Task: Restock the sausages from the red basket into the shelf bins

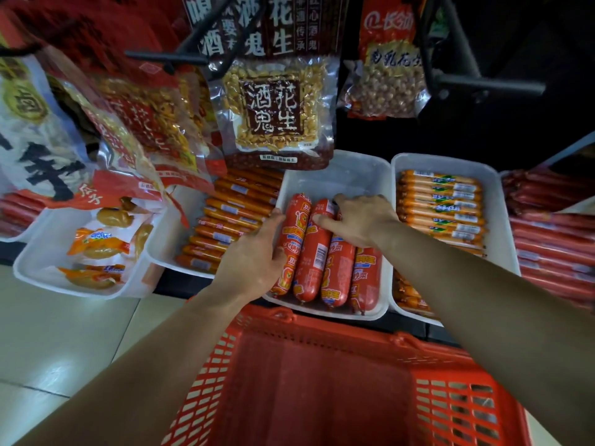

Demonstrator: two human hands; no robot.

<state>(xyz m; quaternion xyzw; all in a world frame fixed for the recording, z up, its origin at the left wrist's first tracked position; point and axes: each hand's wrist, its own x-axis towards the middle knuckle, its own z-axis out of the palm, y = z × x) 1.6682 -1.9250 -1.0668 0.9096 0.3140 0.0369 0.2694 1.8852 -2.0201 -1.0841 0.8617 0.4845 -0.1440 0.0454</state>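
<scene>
Under hanging peanut bags [277,114], we press our left hand [254,252] and right hand [360,220], both open-fingered and gripping nothing, on the sausages [314,252] filling the middle bin [335,162] to its front edge, beyond the red basket [322,329], where an uneven shove could roll one over the rim.

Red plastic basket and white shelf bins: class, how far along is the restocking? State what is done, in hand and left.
Done: four fat red sausages lie side by side in the middle white plastic bin; the red plastic basket shows none on its visible floor. In hand: left hand and right hand rest on that row, apparently straightening it. Left: probably little, though arms hide part of the basket.
</scene>
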